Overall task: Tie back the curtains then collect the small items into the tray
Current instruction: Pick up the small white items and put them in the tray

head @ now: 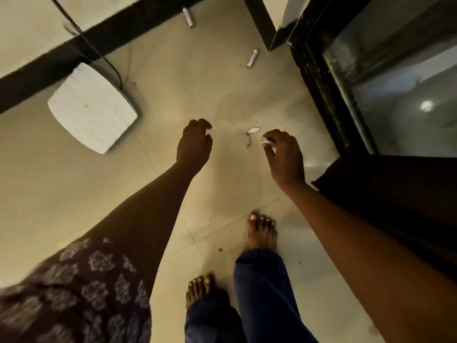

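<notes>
I look straight down at a beige tiled floor. My right hand [284, 157] pinches a small white item [268, 142] between thumb and fingers. Just left of it a small white scrap [253, 130] lies on the floor. My left hand [195, 144] hangs over the floor with loosely curled fingers and holds nothing that I can see. Farther away lie a white tube-like item [252, 58] and another white tube [188, 17] near the wall. No tray shows. A dark curtain edge [385, 194] hangs at the right.
A white square box [91, 107] with a black cable [99, 53] sits on the floor at the left, by a black skirting band [37, 75]. A black-framed glass door [395, 95] fills the right. My bare feet [262, 231] stand below the hands.
</notes>
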